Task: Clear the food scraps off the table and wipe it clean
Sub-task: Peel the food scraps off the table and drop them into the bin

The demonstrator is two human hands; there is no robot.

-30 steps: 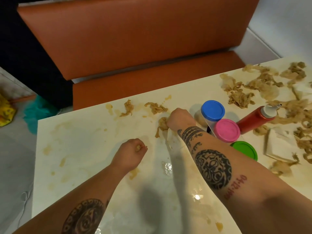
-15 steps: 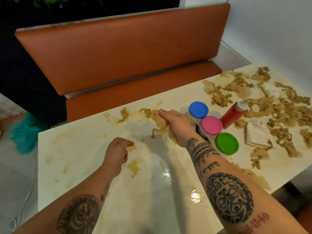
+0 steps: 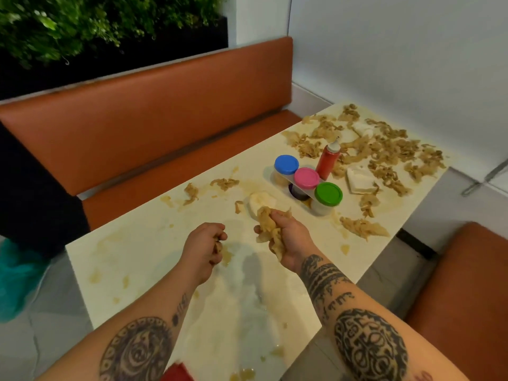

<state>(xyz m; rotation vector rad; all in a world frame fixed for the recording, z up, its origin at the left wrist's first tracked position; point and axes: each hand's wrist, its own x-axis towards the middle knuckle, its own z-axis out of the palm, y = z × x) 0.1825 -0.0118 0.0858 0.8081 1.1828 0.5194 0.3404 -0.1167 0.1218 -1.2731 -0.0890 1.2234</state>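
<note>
A cream table (image 3: 137, 251) is smeared with brown sauce and strewn with beige food scraps. My right hand (image 3: 288, 237) grips a clump of soggy scraps (image 3: 268, 224) just above the table's middle. My left hand (image 3: 203, 248), a little to its left, has its fingers curled round a small bit of scrap. More scraps (image 3: 384, 152) lie thick across the far right end, and a few small pieces (image 3: 192, 192) lie near the far edge. A pale wad (image 3: 261, 200) lies on the table just beyond my right hand.
Three jars with blue (image 3: 286, 165), pink (image 3: 306, 177) and green (image 3: 328, 194) lids stand in a holder beside a red squeeze bottle (image 3: 327, 159). A white napkin stack (image 3: 358, 180) lies right of them. An orange bench (image 3: 154, 119) runs behind the table, another seat (image 3: 467, 284) at right.
My right hand has closed on the scrap clump and lifted it back toward me. My left hand stayed curled near the middle. The view has tilted up and pulled back.
</note>
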